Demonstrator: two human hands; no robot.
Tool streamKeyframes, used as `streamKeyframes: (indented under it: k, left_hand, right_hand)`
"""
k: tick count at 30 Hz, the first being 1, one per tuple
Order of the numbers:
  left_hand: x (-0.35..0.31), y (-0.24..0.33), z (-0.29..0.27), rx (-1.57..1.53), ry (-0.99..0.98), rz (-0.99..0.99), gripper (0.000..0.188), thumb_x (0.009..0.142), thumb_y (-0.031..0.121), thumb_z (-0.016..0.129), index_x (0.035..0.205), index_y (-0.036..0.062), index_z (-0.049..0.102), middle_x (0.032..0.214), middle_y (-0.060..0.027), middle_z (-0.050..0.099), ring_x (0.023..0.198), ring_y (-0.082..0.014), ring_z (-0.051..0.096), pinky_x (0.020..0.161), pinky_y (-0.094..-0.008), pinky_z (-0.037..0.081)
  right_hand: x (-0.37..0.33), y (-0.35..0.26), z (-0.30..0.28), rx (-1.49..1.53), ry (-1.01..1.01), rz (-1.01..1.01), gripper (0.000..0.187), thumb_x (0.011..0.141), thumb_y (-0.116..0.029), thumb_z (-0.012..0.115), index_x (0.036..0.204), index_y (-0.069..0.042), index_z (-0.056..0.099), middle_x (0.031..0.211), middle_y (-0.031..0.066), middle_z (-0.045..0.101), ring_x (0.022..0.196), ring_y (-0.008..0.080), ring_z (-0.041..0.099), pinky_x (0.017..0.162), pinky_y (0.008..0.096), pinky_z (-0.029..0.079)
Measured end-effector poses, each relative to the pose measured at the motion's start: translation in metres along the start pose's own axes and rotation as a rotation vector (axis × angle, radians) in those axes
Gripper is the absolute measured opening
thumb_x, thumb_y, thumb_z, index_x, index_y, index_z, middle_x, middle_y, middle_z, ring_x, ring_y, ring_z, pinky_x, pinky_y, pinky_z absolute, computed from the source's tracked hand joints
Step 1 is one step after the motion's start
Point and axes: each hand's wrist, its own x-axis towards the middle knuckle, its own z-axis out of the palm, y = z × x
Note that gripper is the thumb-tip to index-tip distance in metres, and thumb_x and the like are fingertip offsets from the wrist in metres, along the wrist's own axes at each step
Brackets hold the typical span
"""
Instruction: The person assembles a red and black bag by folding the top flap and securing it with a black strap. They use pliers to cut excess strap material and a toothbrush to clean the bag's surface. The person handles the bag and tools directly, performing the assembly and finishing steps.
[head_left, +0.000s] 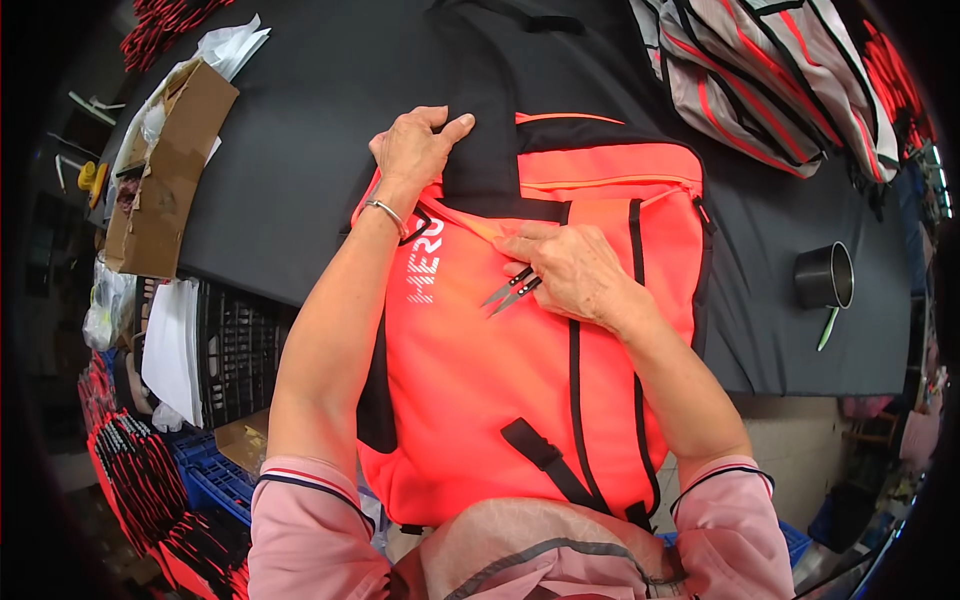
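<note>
A bright orange-red backpack point(480, 380) with black trim lies in front of me, partly over the table edge and against my body. My left hand point(415, 150) is closed on its upper left edge, beside a wide black strap point(482, 150). In my right hand point(575, 272) are small thread snips point(512, 291), their blades pointing down and left over the front panel. The thumb and forefinger of that hand also press on the orange fabric near the top seam. A black buckle strap point(540, 450) hangs loose on the lower front.
The table point(270, 180) has a black cover. A torn cardboard box point(180, 170) stands at the left, above a black crate point(235, 350) with papers. A dark metal cup point(824, 276) sits at the right, near grey bags point(750, 80) with red stripes. Red-black pieces point(140, 470) are stacked lower left.
</note>
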Motion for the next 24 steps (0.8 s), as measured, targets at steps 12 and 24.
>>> streamKeyframes:
  k: [12,24]
  left_hand:
    - [-0.064,-0.019,-0.041,0.232,-0.088,0.272,0.127,0.061,0.036,0.093,0.159,0.0094,0.016,0.148,-0.0235,0.043,0.14,-0.0387,0.039,0.115,-0.0519,0.031]
    - [-0.072,-0.017,-0.035,0.177,-0.039,0.178,0.13,0.058,0.035,0.094,0.159,0.0129,0.014,0.15,-0.0218,0.041,0.145,-0.0407,0.032,0.118,-0.0542,0.025]
  right_hand:
    - [-0.007,0.009,0.006,0.193,0.065,-0.027,0.03,0.083,-0.007,0.069,0.112,-0.006,0.072,0.095,0.0088,0.069,0.084,0.0314,0.066,0.066,0.0432,0.052]
    - [0.135,0.043,-0.05,0.63,0.238,0.624,0.032,0.093,-0.029,0.064,0.082,0.001,0.064,0.063,0.0071,0.057,0.053,0.0144,0.053,0.049,0.0345,0.043]
